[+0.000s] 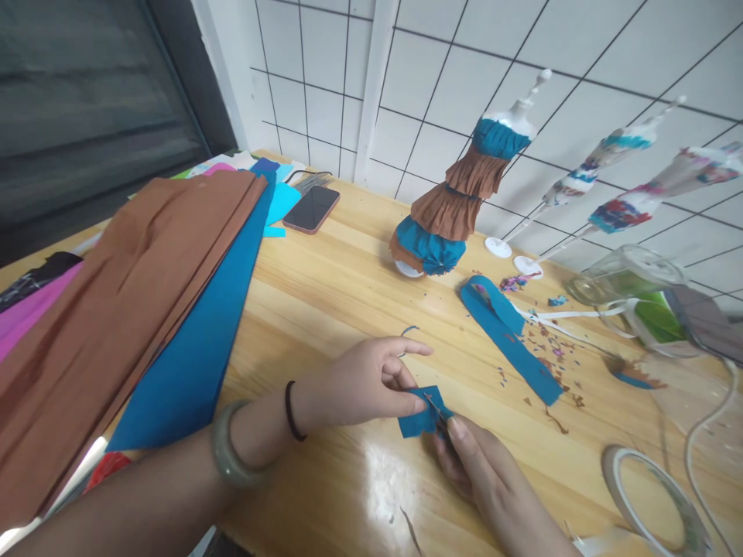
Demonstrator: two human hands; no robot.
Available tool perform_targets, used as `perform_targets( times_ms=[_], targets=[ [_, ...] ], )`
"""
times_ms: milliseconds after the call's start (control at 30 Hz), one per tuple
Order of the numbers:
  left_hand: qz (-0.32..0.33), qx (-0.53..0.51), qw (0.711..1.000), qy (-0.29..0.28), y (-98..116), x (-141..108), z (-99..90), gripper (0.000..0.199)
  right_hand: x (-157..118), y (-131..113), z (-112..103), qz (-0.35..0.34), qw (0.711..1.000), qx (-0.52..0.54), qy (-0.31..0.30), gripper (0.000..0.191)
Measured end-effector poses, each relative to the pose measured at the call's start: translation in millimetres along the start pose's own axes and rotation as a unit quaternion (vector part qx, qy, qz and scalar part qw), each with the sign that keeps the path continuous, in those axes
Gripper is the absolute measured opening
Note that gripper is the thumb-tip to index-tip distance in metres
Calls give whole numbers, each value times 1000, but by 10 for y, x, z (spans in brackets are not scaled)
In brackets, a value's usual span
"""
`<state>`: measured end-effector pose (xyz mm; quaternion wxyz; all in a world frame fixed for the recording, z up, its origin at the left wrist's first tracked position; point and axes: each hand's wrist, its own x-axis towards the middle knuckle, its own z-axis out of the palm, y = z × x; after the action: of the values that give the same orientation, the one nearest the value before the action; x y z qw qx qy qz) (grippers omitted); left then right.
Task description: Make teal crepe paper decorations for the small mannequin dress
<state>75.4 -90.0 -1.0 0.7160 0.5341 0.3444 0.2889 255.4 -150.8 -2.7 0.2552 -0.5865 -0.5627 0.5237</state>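
Observation:
My left hand (365,381), with a bracelet and a dark band at the wrist, pinches a small piece of blue crepe paper (411,425) between thumb and fingers. My right hand (479,463) is closed around small scissors (439,418), whose blades lie across the blue piece. Their handles are mostly hidden in my fingers. Beyond my hands, a blue paper strip (511,340) lies folded back on itself on the wooden table. At the back stands a small dress form (458,189) clad in pleated brown and blue layers.
Large brown sheets (139,286) and a blue sheet (197,340) lie at left, near a phone (312,210). Two painted forms (624,147) stand at back right. A roll of tape (655,495), a tipped clear jar (627,272), a cable (696,425) and paper scraps (557,352) lie right.

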Motion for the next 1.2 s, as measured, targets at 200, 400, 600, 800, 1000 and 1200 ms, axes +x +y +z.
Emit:
perform_targets(
  times_ms=[200, 400, 600, 800, 1000, 1200],
  targets=[
    [0, -7, 1000, -3, 16, -4, -13, 60, -4, 4, -9, -2, 1000, -7, -17, 45],
    [5, 11, 1000, 8, 18, 0, -14, 59, -5, -14, 1, 1, 1000, 1, -25, 45],
    [-3, 9, 1000, 17, 9, 3, -19, 59, -5, -23, 4, 0, 1000, 3, -24, 44],
    [-7, 4, 1000, 12, -14, 14, -8, 58, 2, 32, 8, -1, 1000, 15, -10, 41],
    [-7, 8, 1000, 7, -33, 23, 9, 58, 1, -17, 16, 21, 998, 52, -20, 39],
    [-17, 1, 1000, 0, -23, 21, 37, 57, 7, -34, 27, 21, 997, 67, -20, 40]
  ],
)
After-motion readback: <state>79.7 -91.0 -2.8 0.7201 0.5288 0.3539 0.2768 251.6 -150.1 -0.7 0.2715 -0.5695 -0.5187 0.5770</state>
